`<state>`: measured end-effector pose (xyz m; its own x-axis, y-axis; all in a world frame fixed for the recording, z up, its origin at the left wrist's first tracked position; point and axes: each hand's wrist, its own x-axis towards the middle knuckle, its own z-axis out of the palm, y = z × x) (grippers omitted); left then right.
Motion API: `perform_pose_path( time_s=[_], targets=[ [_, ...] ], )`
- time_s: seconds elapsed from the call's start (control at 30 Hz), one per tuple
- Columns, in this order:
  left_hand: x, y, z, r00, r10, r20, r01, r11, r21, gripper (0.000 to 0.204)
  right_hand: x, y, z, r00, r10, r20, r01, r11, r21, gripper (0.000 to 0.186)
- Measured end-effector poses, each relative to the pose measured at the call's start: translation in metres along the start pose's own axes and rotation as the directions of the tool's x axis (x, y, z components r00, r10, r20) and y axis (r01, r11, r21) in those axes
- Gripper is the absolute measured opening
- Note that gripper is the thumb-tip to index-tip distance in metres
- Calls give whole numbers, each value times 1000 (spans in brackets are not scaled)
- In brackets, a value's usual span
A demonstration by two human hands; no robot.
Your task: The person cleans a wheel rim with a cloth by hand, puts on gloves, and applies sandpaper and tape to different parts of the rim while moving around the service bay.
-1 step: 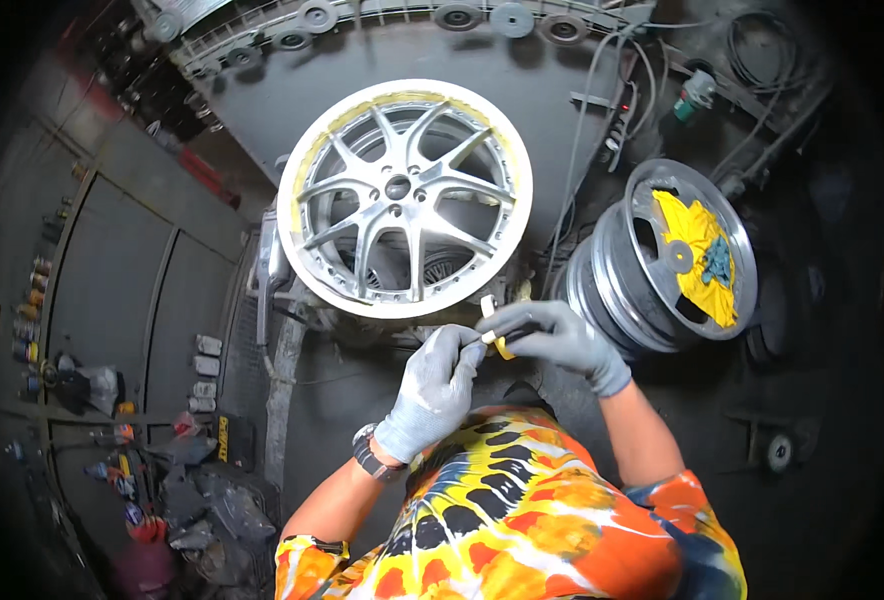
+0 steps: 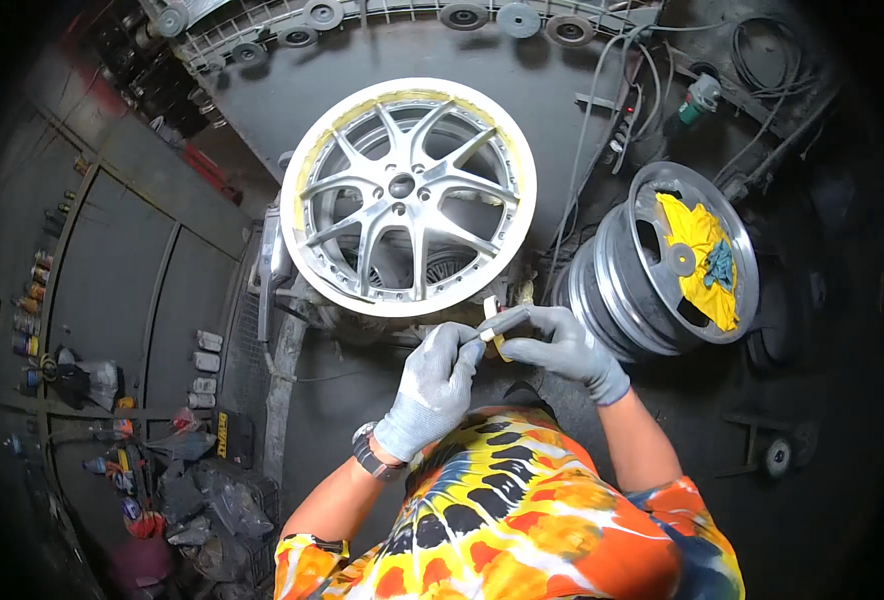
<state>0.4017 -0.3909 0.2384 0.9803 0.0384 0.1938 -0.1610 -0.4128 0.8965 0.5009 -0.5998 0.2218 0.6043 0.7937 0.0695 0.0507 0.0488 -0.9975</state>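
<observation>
Both my hands wear grey gloves and meet in front of my body, below a silver multi-spoke wheel rim [image 2: 399,222]. My right hand [image 2: 562,352] is closed around what looks like a small roll of yellow and white tape [image 2: 500,346], mostly hidden by the fingers. The fingertips of my left hand [image 2: 434,375] pinch at a small whitish end beside the roll. Yellow masking tape runs round the upper part of the wheel's lip, whose lower edge is just above my hands.
At right stands a second rim [image 2: 645,290], with a yellow cloth [image 2: 700,255] and a bluish rag [image 2: 719,263] on its face. A green-and-grey power tool [image 2: 699,100] hangs behind it. Grinding discs [image 2: 519,20] line the back rack. Bottles and bags crowd the left.
My right hand's fingers have shifted slightly and curl more closely over the roll. The left hand stays nearly in place. The whole view has moved a little.
</observation>
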Motion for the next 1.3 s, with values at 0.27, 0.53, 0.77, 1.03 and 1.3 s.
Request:
perform_pose_path(
  time_s=[0.27,0.53,0.77,1.03,1.3],
  targets=[
    [9,-9,1,980,103,-169,-83,990,117,5,0,6,40,923,68,-378,-126,984,-130,22],
    [25,-24,22,905,376,-197,-285,882,375,30,1,-1,56,823,105,-559,1,983,186,18],
    [30,-32,24,830,541,-137,-453,796,402,51,7,-10,54,695,-250,-674,-16,932,-362,12],
    [32,-10,13,885,-294,361,465,611,-641,33,-4,-10,27,687,-705,-175,-47,197,-979,30],
    [36,-10,11,920,-243,308,373,784,-496,42,-11,-12,40,798,-574,-182,-87,189,-978,63]
  ],
)
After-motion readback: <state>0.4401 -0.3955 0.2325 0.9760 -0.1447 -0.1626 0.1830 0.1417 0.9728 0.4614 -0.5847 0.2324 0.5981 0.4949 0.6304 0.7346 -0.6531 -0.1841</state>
